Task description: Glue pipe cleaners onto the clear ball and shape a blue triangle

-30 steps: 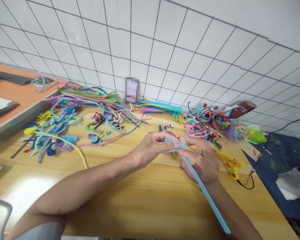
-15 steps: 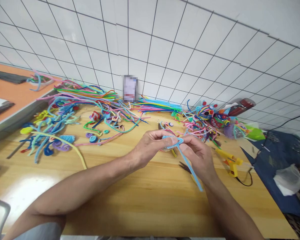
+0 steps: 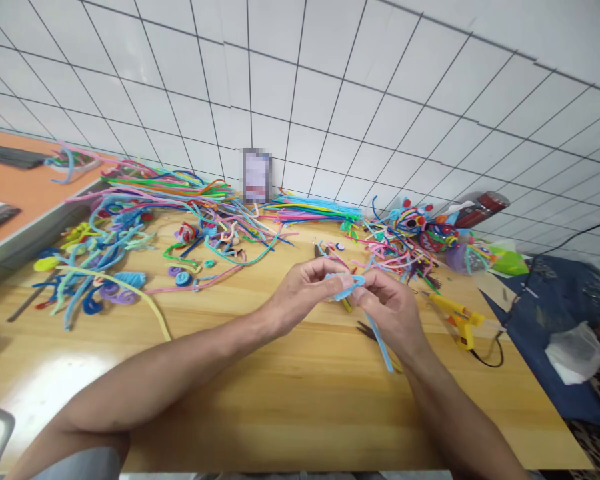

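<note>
Between my two hands is a light blue pipe cleaner [image 3: 380,343], its upper part wound into a small coiled piece and its loose tail hanging down past my right palm. My left hand [image 3: 313,283] is closed, pinching the coiled part between thumb and fingers. My right hand [image 3: 393,307] is also closed, its thumb and forefinger gripping the strand at the coil's right end. The fingers hide part of the coil. Beneath the hands lie dark-bladed scissors [image 3: 367,331], partly covered by the right hand, and a tool with a yellow handle [image 3: 347,305], mostly hidden.
A yellow glue gun [image 3: 457,317] with a black cord lies at the right. Bundles of pipe cleaners [image 3: 315,210] line the wall beside a propped phone [image 3: 257,177]. Twisted blue and green pieces [image 3: 90,267] pile up at the left. A dark red cylinder [image 3: 483,208] stands back right.
My right fingers have shifted slightly at the coil, and the hanging tail has swung left and looks shorter. My left hand keeps its pinch. The view has moved slightly.
</note>
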Demonstrator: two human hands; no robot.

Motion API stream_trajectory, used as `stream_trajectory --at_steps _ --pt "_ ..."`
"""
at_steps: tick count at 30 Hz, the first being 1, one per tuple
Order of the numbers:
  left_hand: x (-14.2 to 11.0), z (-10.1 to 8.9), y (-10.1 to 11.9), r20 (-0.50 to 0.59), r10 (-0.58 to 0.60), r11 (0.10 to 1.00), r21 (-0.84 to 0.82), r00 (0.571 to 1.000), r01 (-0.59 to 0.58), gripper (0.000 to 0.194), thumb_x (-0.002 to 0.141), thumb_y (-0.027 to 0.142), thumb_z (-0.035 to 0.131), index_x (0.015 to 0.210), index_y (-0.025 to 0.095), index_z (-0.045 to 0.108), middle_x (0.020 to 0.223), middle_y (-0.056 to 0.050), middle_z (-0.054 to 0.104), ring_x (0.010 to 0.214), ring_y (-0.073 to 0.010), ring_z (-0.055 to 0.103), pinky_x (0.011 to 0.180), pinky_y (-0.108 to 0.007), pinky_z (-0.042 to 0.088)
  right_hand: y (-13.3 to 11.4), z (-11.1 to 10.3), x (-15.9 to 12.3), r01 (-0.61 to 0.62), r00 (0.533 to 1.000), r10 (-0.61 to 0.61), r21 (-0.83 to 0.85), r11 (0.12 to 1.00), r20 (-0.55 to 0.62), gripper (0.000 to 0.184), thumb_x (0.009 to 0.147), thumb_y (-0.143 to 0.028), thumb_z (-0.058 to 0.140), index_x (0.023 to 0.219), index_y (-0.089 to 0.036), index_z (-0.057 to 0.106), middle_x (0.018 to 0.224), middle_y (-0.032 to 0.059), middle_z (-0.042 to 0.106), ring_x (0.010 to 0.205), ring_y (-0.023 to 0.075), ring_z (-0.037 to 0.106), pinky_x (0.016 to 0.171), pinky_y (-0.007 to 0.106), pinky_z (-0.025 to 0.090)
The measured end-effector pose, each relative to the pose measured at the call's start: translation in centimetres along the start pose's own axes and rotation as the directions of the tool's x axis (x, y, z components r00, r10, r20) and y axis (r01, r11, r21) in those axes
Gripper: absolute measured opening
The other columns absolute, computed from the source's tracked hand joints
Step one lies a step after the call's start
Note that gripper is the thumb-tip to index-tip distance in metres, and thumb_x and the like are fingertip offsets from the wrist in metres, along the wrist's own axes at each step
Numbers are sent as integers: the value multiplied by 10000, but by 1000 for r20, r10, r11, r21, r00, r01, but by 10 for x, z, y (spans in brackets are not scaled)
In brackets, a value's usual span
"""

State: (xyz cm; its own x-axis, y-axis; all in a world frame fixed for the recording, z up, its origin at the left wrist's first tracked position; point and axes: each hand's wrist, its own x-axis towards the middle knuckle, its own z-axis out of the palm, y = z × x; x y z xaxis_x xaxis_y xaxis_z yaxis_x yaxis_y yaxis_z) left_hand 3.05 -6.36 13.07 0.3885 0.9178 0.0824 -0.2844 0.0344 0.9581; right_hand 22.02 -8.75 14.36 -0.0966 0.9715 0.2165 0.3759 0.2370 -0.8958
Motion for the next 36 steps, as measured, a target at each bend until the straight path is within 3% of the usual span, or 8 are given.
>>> stream_trajectory --at_steps 2,5,9,13,18,22,24,36 --pt "-1 -5 0 -5 241 941 247 970 -233 310 951 403 668 1157 181 734 1117 -107 749 964 -214 674 871 -358 539 0 -2 3 -39 999 40 48 998 -19 194 800 -321 708 668 -221 607 603 -31 558 581 134 479 553 257 402" --pt "0 -13 -8 230 610 480 654 758 -585 349 940 215 618 1283 209 685 1375 -153 689 1295 -288 622 1089 -451 491 0 -4 7 -94 995 96 87 992 -19 196 779 -323 713 654 -220 603 592 -32 538 577 127 452 533 243 374" --pt "3 -15 -23 517 661 -142 797 544 -587 355 981 114 572 1307 231 647 1344 -104 738 1270 -251 652 1019 -397 504 0 -2 8 -159 987 161 114 981 -13 221 774 -352 713 644 -215 599 588 -31 536 577 120 440 543 246 363" --pt "6 -15 -26 570 672 -262 781 474 -567 224 1017 139 584 1225 174 659 1235 -100 786 1206 -235 686 976 -374 497 2 0 8 -158 987 158 110 981 3 210 763 -337 691 623 -220 586 574 -28 541 571 126 461 558 262 374" --pt "6 -15 -17 471 728 -33 750 498 -661 111 1000 159 622 1066 177 709 1042 -79 819 1031 -202 733 877 -340 496 8 -2 7 -162 982 141 185 969 124 275 856 -401 684 658 -214 647 619 2 606 593 149 528 589 290 430" --pt "3 -7 -5 67 401 807 447 914 -387 132 958 284 666 937 175 738 874 -42 780 802 -155 686 773 -293 503 10 -5 6 -16 1000 11 281 960 21 349 957 -491 638 750 -218 701 676 15 642 634 167 580 616 306 480" --pt "1 -2 0 1 97 986 137 995 -97 229 899 391 728 891 163 737 809 -24 738 717 -134 625 716 -276 485 9 -4 4 62 996 -45 211 976 -83 200 945 -408 690 868 -228 728 768 12 693 710 168 627 673 301 512" --pt "3 3 -2 21 -176 978 -107 984 177 309 711 462 853 770 165 789 763 -11 666 716 -121 503 680 -269 381 8 2 -3 203 975 -199 32 979 -98 144 894 -180 720 1020 -250 733 800 -16 703 719 145 651 691 282 539"
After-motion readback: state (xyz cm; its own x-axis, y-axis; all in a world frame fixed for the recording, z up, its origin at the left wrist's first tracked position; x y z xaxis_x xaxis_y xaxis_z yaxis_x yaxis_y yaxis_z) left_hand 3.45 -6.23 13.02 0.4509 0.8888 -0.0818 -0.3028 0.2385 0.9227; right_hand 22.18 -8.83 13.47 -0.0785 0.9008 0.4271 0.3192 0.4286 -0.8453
